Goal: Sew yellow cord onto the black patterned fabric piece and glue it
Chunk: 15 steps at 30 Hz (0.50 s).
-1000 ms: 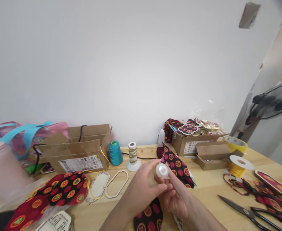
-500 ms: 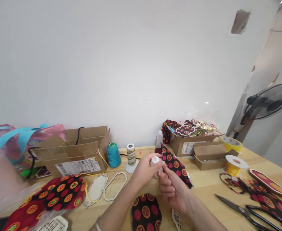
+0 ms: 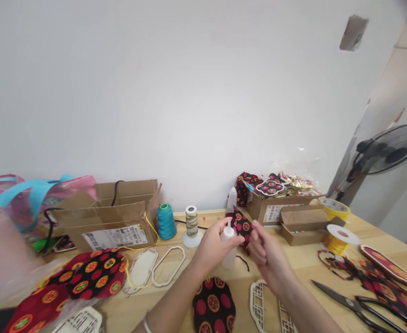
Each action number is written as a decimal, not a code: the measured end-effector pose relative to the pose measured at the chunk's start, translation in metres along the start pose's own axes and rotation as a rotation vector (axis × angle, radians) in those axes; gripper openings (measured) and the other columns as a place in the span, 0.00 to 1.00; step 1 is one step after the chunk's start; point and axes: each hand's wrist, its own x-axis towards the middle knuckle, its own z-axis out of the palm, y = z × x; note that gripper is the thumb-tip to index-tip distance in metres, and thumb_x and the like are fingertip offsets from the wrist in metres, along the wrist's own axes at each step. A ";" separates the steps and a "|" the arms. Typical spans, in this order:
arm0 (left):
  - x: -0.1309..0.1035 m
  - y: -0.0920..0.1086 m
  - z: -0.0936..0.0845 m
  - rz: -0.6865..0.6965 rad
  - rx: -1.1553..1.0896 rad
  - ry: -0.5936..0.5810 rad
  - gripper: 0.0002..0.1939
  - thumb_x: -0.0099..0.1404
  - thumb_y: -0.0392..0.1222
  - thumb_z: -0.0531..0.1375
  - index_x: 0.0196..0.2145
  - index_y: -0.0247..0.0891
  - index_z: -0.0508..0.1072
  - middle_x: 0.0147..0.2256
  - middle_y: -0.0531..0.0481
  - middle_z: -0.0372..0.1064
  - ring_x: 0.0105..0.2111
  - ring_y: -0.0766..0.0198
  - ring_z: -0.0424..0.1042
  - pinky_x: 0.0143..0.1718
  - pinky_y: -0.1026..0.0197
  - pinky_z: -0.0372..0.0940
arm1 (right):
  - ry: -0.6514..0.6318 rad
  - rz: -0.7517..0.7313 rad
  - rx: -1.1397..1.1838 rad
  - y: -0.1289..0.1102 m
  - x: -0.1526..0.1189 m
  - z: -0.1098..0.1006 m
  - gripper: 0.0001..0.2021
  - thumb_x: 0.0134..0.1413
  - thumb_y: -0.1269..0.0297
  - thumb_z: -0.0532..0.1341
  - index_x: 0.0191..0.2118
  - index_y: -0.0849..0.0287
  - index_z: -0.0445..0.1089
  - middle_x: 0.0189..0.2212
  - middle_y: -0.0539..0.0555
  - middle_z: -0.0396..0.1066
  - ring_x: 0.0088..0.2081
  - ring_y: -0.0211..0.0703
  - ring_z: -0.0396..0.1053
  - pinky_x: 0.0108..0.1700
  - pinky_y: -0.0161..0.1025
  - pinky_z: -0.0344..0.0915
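Note:
A white squeeze bottle with a pointed nozzle (image 3: pixel 228 259) stands at the middle of the table, and my left hand (image 3: pixel 213 245) is wrapped round its upper part. To its right, my right hand (image 3: pixel 264 249) is closed, with its fingertips at the edge of a black patterned cloth (image 3: pixel 242 226); whether they grip it is unclear. In front of the bottle lies a rounded black piece with red and orange circles (image 3: pixel 213 305). Pale lattice frames (image 3: pixel 258 303) lie partly under my right forearm.
Left are an open cardboard box (image 3: pixel 120 222), teal thread (image 3: pixel 166 222), a camouflage-coloured spool (image 3: pixel 191 222) and patterned pieces (image 3: pixel 97 275). Right are a filled box (image 3: pixel 259 206), a small box (image 3: pixel 302 226), yellow ribbon (image 3: pixel 337 245) and black scissors (image 3: pixel 349 303).
My right hand has moved right, away from the bottle, to the patterned cloth. The bottle's thin nozzle now shows uncovered. More of the lattice frames is visible.

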 end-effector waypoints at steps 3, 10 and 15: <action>-0.001 -0.003 0.002 -0.017 -0.021 -0.017 0.35 0.47 0.47 0.63 0.51 0.37 0.59 0.37 0.46 0.71 0.35 0.59 0.69 0.37 0.58 0.61 | 0.072 -0.378 -0.277 -0.025 -0.018 0.009 0.18 0.48 0.57 0.58 0.15 0.60 0.59 0.04 0.40 0.48 0.10 0.26 0.41 0.12 0.25 0.39; -0.030 -0.006 -0.021 -0.032 -0.041 -0.017 0.37 0.46 0.42 0.64 0.53 0.37 0.56 0.46 0.43 0.65 0.47 0.58 0.63 0.49 0.57 0.54 | -0.279 -0.480 -1.336 0.011 -0.059 -0.003 0.11 0.45 0.64 0.58 0.17 0.60 0.64 0.12 0.44 0.58 0.15 0.30 0.53 0.17 0.28 0.47; -0.063 -0.020 -0.047 -0.162 0.068 0.076 0.20 0.52 0.43 0.58 0.42 0.33 0.66 0.44 0.41 0.66 0.43 0.58 0.65 0.47 0.56 0.58 | -0.461 -0.827 -1.777 0.058 -0.068 -0.028 0.05 0.39 0.71 0.62 0.23 0.53 0.68 0.22 0.44 0.67 0.21 0.31 0.65 0.19 0.27 0.50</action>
